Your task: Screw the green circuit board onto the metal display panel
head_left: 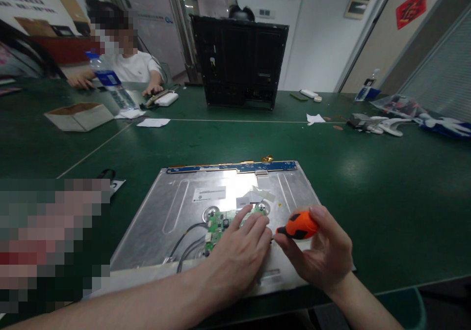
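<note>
Work in hand, as judged: screwdriver work at the green circuit board [221, 220] on a metal panel [152, 217]. The panel lies flat on the table [390, 178], directly before the person; the board sits on its near half, partly covered by the left hand [245, 244], with dark cables [188, 245] running from its left edge.

Left hand: fingers extended, close together and laid over the board. The thumb is out of view, so whether they pinch anything beneath cannot be told.

Right hand [326, 254]: fingers closed round the orange screwdriver [304, 224], which is tilted, its dark nose towards the left fingertips. Contact between tip and fastener cannot be confirmed.

A blue circuit strip [235, 167] lines the panel's far edge. Across the table a black housing [241, 62] stands upright, near a seated person in a white top [134, 68].

Assessment: the next move calls for a steady board, the tip squared to its fastener, and clearance from the left fingers
</note>
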`<state>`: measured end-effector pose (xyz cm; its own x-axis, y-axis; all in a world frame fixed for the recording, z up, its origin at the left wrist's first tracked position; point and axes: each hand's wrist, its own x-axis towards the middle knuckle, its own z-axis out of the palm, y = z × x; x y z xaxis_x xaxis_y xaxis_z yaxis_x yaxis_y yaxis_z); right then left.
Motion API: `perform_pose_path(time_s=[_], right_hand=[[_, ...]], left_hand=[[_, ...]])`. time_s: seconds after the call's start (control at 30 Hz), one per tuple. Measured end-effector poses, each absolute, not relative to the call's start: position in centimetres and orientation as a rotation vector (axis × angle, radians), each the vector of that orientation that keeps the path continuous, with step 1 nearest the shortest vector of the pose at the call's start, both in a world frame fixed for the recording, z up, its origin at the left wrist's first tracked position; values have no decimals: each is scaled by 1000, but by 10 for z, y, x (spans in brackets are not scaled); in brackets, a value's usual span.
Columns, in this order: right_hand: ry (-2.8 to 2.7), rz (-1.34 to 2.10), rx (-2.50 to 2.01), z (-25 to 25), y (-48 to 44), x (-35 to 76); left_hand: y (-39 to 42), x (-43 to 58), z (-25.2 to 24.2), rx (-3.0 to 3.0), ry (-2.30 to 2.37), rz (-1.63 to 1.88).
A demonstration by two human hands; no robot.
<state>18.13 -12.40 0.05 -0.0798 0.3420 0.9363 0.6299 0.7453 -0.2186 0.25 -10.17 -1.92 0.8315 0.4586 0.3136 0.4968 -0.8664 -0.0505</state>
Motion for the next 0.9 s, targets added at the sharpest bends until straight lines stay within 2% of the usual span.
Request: perform_pose_path(time_s=[0.13, 0.33, 0.73, 0.9], right_hand=[[-1698, -316, -789, -5, -126, 181], [-1645, -163, -825, -11, -130, 179], [-1722, -307, -767, 3, -123, 181], [-1674, -157, -762, -9, -126, 180]], left_hand=[[-102, 3, -17, -2895, -761, -424], [-101, 2, -18, -2869, -743, -422], [-101, 3, -18, -2903, -767, -400], [-101, 3, -18, -2897, -749, -399]])
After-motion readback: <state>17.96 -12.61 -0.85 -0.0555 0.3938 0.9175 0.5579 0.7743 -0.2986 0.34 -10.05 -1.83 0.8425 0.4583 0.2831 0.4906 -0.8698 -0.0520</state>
